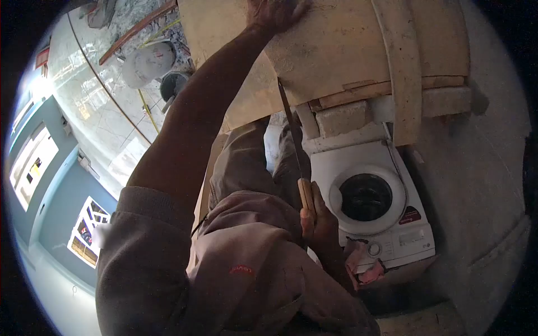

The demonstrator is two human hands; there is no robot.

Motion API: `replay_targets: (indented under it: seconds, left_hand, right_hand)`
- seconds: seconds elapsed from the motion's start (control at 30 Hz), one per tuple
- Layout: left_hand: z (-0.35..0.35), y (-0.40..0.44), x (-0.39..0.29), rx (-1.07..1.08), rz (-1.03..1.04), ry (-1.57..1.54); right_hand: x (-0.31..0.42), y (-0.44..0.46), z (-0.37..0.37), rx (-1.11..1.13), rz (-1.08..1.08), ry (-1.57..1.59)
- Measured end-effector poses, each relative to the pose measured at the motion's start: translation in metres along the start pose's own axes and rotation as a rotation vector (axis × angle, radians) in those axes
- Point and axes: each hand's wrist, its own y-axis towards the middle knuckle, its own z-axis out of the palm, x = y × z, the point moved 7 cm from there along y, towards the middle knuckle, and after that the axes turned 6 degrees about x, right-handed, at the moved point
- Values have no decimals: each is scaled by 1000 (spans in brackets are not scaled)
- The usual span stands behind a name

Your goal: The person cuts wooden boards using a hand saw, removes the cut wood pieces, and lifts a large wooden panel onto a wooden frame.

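My right hand (pixel 324 225) is wrapped round the wooden handle of a handsaw (pixel 292 126). The narrow dark blade runs up from the handle, and its tip end meets a cut at the edge of a plywood sheet (pixel 330 47). At the top of the view my left hand (pixel 276 15) presses flat on the sheet, its fingers stretched out and partly beyond the frame. A long wooden strip (pixel 404 73) lies across the sheet to the right of the blade and juts past its edge.
Blocks (pixel 344 119) sit under the sheet's edge. A white washing machine (pixel 330 162) stands to the right, with a pink cloth (pixel 370 273) near it. At left are a white bucket (pixel 148 64), a dark bucket (pixel 172 85) and a reddish bar (pixel 131 35) on a tiled floor.
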Motion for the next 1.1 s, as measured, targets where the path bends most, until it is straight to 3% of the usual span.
replay_targets:
  seconds: [0.07, 0.17, 0.23, 0.33, 0.43, 0.47, 0.57, 0.63, 0.67, 0.7, 0.8, 0.93, 1.0, 1.1]
  left_hand:
    - [4, -1, 3, 35, -18, 10]
    - [-3, -6, 0, -27, 13, -7]
    - [-4, -1, 2, 30, 17, -46]
    - [-1, 1, 4, 2, 12, 24]
    - [-6, -1, 0, 58, 9, -64]
    - [-9, -6, -3, 53, 16, -57]
    - [2, 10, 9, 83, -7, -32]
    - [3, -5, 2, -96, 80, -49]
    - [-1, -4, 1, -3, 52, -54]
    - [-13, 5, 3, -46, 65, -41]
    - [5, -9, 2, 207, -30, -79]
    - [3, 7, 8, 7, 23, -14]
    - [7, -13, 5, 39, 10, -14]
    - [1, 5, -3, 117, 14, -7]
  right_hand:
    - [-1, 29, 12, -67, -190, -81]
    - [-21, 151, 41, 79, 13, -12]
    - [-14, 181, 39, 1, -37, -31]
    - [-20, 136, 36, 59, 57, 7]
    - [-9, 71, 20, -161, -165, -87]
    - [-12, 72, 22, -76, -44, -64]
    - [-38, 113, 29, 1, -43, -24]
    - [-79, 96, 62, 84, 130, 112]
    - [-65, 96, 65, -13, -44, -46]
    - [-59, 105, 60, -43, -79, -57]
    - [-30, 77, 34, 22, 10, -1]
    - [-10, 25, 11, 5, -26, -140]
    - [-18, -4, 20, 29, 49, -102]
    - [-27, 7, 42, 138, -53, -150]
